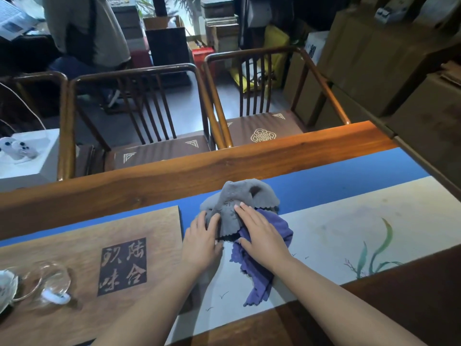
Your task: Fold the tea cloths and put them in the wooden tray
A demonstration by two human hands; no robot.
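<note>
A crumpled grey tea cloth with scalloped edges lies bunched on the table runner, on top of a purple tea cloth that trails toward the near edge. My left hand pinches the grey cloth's left edge. Over the spot where grey meets purple, my right hand lies flat, fingers spread and pressing down. Just left of the cloths lies the wooden tray, a flat board with carved characters.
A glass pitcher and a white porcelain cup stand on the tray's left part. The blue and cream runner stretches right. Two wooden chairs stand beyond the table's far edge. A person sits at the far left.
</note>
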